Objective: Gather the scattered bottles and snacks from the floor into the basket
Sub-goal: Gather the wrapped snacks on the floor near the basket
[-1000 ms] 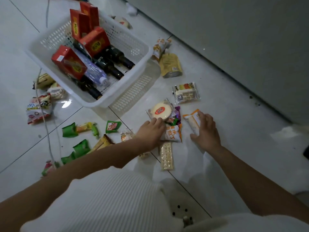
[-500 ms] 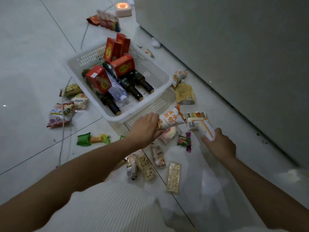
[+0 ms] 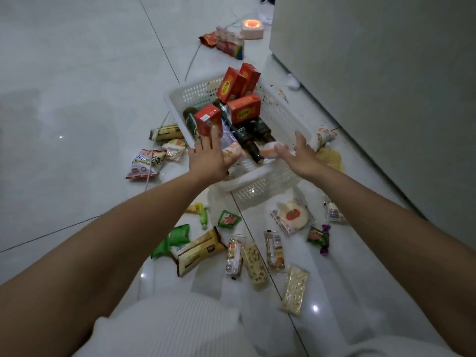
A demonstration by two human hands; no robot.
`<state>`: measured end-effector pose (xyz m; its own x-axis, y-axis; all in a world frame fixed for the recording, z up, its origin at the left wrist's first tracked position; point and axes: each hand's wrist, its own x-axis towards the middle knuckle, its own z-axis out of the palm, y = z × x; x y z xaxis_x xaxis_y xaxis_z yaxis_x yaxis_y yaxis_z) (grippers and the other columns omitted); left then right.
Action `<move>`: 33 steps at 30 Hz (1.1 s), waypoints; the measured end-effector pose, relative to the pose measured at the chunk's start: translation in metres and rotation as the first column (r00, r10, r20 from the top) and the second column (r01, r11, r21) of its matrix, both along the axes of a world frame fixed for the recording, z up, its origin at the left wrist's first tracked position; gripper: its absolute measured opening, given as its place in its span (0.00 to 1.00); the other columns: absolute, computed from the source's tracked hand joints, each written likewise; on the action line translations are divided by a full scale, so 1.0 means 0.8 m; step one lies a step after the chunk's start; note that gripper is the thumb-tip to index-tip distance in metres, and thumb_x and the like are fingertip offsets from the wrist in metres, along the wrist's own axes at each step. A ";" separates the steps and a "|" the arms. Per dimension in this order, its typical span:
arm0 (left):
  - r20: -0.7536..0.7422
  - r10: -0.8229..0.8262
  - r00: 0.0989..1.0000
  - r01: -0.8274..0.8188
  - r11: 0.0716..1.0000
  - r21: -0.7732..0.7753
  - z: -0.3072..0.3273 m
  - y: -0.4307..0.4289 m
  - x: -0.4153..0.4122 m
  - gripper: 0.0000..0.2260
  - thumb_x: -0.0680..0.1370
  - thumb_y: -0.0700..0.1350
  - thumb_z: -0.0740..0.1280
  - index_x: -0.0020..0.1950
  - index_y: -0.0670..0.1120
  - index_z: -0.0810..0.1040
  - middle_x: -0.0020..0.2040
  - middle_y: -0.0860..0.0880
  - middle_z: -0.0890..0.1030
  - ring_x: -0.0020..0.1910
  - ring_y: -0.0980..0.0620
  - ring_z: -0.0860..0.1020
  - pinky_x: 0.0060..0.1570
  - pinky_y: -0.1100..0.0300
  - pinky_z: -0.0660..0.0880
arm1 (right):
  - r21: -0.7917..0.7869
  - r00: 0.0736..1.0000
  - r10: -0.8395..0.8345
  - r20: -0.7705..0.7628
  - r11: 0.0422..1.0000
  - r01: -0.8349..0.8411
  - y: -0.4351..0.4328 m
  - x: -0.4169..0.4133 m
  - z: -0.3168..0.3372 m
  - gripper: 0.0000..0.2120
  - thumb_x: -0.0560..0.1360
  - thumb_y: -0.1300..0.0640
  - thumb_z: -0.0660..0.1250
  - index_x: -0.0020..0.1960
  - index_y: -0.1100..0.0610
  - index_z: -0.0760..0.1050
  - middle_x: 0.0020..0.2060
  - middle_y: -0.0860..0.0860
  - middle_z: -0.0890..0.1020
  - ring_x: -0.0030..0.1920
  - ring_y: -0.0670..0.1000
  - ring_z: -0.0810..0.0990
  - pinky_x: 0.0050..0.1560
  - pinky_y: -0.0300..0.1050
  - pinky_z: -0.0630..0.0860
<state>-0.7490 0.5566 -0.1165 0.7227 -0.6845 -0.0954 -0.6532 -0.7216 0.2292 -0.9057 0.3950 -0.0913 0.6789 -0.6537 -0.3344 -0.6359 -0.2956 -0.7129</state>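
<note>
White perforated plastic formed the basket [image 3: 279,119], which stood on the tiled floor [image 3: 77,99] in the middle of the scene, near the grey wall [image 3: 386,73] on the right. Both hands reached over its near end. The left hand [image 3: 210,157] was spread open, fingers extended, over the near left part of the basket; an orange-and-white snack pack [image 3: 231,153] lay just beyond its palm, and whether the two touched could not be told. The right hand [image 3: 300,155] was also open, fingers splayed, above the near right rim, with a white-and-orange pack [image 3: 269,152] at its fingertips; a grip could not be confirmed.

Inside the basket lay dark glass bottles [image 3: 248,140] on their sides, necks toward the near end, with red cartons [image 3: 244,108] resting on and beside them, two leaning against the far wall.

Loose snacks remained on the floor:
- near side: a round cake pack [image 3: 293,216], green sachets [image 3: 228,219], cracker bars [image 3: 295,289] and a brown wafer pack [image 3: 198,249];
- left of the basket: a chip bag [image 3: 145,162] and two small packs [image 3: 167,132];
- right of the basket: a yellow pouch [image 3: 331,157];
- far side: boxed items [image 3: 229,43] beside a lit pink device [image 3: 252,28].
</note>
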 end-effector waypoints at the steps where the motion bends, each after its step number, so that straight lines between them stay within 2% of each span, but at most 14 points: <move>1: -0.034 -0.021 0.999 0.021 1.000 0.004 -0.006 0.003 -0.003 0.39 0.78 0.66 0.52 0.78 0.46 0.40 0.77 0.41 0.52 0.76 0.41 0.52 0.71 0.43 0.52 | -0.021 1.000 0.005 -0.011 1.000 -0.005 0.001 -0.006 -0.008 0.39 0.76 0.38 0.57 0.77 0.53 0.42 0.76 0.57 0.51 0.76 0.58 0.53 0.72 0.54 0.56; 3: -0.026 -0.135 0.990 0.135 0.991 -0.021 -0.018 0.013 -0.015 0.36 0.78 0.65 0.49 0.78 0.48 0.39 0.79 0.45 0.43 0.77 0.46 0.42 0.73 0.45 0.44 | -0.080 1.000 -0.017 -0.026 0.997 0.015 0.004 -0.030 -0.029 0.37 0.77 0.38 0.57 0.77 0.52 0.46 0.76 0.57 0.51 0.76 0.58 0.51 0.73 0.55 0.54; 6: 0.142 -0.392 0.909 0.400 0.916 -0.034 -0.040 0.030 -0.042 0.34 0.78 0.66 0.45 0.78 0.51 0.39 0.78 0.47 0.38 0.76 0.50 0.36 0.74 0.49 0.40 | -0.131 0.994 -0.020 -0.111 0.991 0.006 0.006 -0.079 -0.071 0.33 0.78 0.40 0.55 0.77 0.51 0.48 0.76 0.55 0.51 0.76 0.57 0.50 0.72 0.55 0.53; 9: 0.320 -0.636 0.703 0.649 0.757 0.078 -0.068 0.040 -0.064 0.34 0.78 0.66 0.45 0.78 0.49 0.46 0.79 0.44 0.45 0.77 0.48 0.42 0.74 0.46 0.46 | -0.162 0.967 -0.079 -0.241 0.986 0.040 0.011 -0.130 -0.104 0.32 0.78 0.39 0.55 0.77 0.50 0.49 0.76 0.55 0.52 0.75 0.58 0.50 0.72 0.56 0.53; 11: 0.356 -0.739 0.572 0.750 0.647 0.138 -0.084 0.046 -0.078 0.34 0.77 0.66 0.48 0.78 0.49 0.50 0.78 0.44 0.50 0.77 0.47 0.47 0.74 0.46 0.46 | -0.160 0.954 -0.086 -0.286 0.986 0.040 0.022 -0.161 -0.121 0.33 0.77 0.40 0.57 0.77 0.50 0.50 0.76 0.55 0.53 0.75 0.58 0.50 0.71 0.55 0.55; 14: 0.280 -0.832 0.479 0.816 0.540 0.207 -0.108 0.051 -0.096 0.37 0.75 0.67 0.53 0.79 0.51 0.47 0.79 0.46 0.48 0.77 0.47 0.46 0.74 0.48 0.43 | -0.196 0.943 -0.040 -0.329 0.980 -0.026 0.054 -0.206 -0.145 0.39 0.74 0.36 0.61 0.77 0.49 0.47 0.77 0.54 0.51 0.76 0.57 0.50 0.72 0.55 0.55; 17: 0.159 -0.884 0.439 0.852 0.466 0.239 -0.121 0.040 -0.110 0.39 0.75 0.66 0.59 0.78 0.53 0.44 0.79 0.48 0.42 0.77 0.47 0.40 0.74 0.47 0.38 | -0.305 0.915 0.110 -0.389 0.921 -0.241 0.088 -0.247 -0.165 0.51 0.65 0.27 0.60 0.77 0.49 0.43 0.77 0.52 0.47 0.77 0.53 0.45 0.76 0.57 0.47; 20: 0.083 -0.943 0.321 0.906 0.331 0.263 -0.128 0.025 -0.122 0.35 0.77 0.62 0.60 0.77 0.58 0.43 0.78 0.50 0.38 0.76 0.47 0.35 0.72 0.49 0.34 | -0.395 0.845 0.349 -0.406 0.767 -0.506 0.108 -0.278 -0.182 0.54 0.60 0.24 0.61 0.76 0.48 0.46 0.75 0.53 0.50 0.76 0.54 0.48 0.73 0.63 0.54; 23: 0.052 -0.976 0.211 0.920 0.216 0.328 -0.134 0.019 -0.135 0.31 0.80 0.54 0.61 0.77 0.59 0.47 0.78 0.49 0.40 0.75 0.46 0.35 0.69 0.49 0.29 | -0.444 0.756 0.480 -0.444 0.615 -0.651 0.112 -0.286 -0.190 0.52 0.59 0.22 0.57 0.75 0.47 0.54 0.73 0.55 0.57 0.74 0.56 0.53 0.73 0.61 0.53; 25: 0.022 -0.979 0.202 0.908 0.195 0.370 -0.135 0.018 -0.143 0.29 0.80 0.49 0.61 0.77 0.58 0.50 0.78 0.48 0.39 0.75 0.45 0.35 0.69 0.48 0.29 | -0.462 0.724 0.511 -0.463 0.558 -0.689 0.109 -0.281 -0.191 0.49 0.60 0.22 0.55 0.75 0.45 0.56 0.73 0.55 0.58 0.74 0.58 0.54 0.71 0.59 0.50; 28: 0.020 -0.963 0.267 0.897 0.256 0.359 -0.131 0.016 -0.152 0.25 0.80 0.45 0.60 0.76 0.53 0.57 0.79 0.46 0.41 0.77 0.44 0.39 0.71 0.49 0.35 | -0.486 0.655 0.559 -0.508 0.442 -0.754 0.101 -0.273 -0.189 0.43 0.64 0.23 0.51 0.74 0.42 0.58 0.73 0.55 0.59 0.73 0.59 0.56 0.71 0.60 0.49; 30: 0.002 -0.940 0.341 0.878 0.319 0.356 -0.130 0.016 -0.154 0.23 0.79 0.45 0.61 0.74 0.48 0.61 0.79 0.44 0.46 0.77 0.45 0.44 0.73 0.51 0.39 | -0.476 0.595 0.585 -0.551 0.366 -0.800 0.097 -0.269 -0.187 0.40 0.65 0.24 0.50 0.72 0.43 0.61 0.72 0.55 0.62 0.72 0.58 0.58 0.71 0.60 0.48; 33: 0.019 -0.905 0.426 0.839 0.403 0.366 -0.129 0.017 -0.154 0.24 0.79 0.47 0.60 0.74 0.44 0.61 0.76 0.42 0.57 0.75 0.43 0.55 0.74 0.52 0.51 | -0.438 0.556 0.584 -0.591 0.347 -0.829 0.094 -0.264 -0.186 0.40 0.64 0.24 0.56 0.68 0.47 0.67 0.69 0.55 0.69 0.70 0.58 0.61 0.71 0.58 0.45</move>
<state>-0.8722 0.5700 -0.2200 -0.2343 -0.9161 -0.3253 -0.9612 0.2684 -0.0636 -1.1172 0.4700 -0.2400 0.9369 -0.0755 -0.3415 -0.0722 -0.9971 0.0223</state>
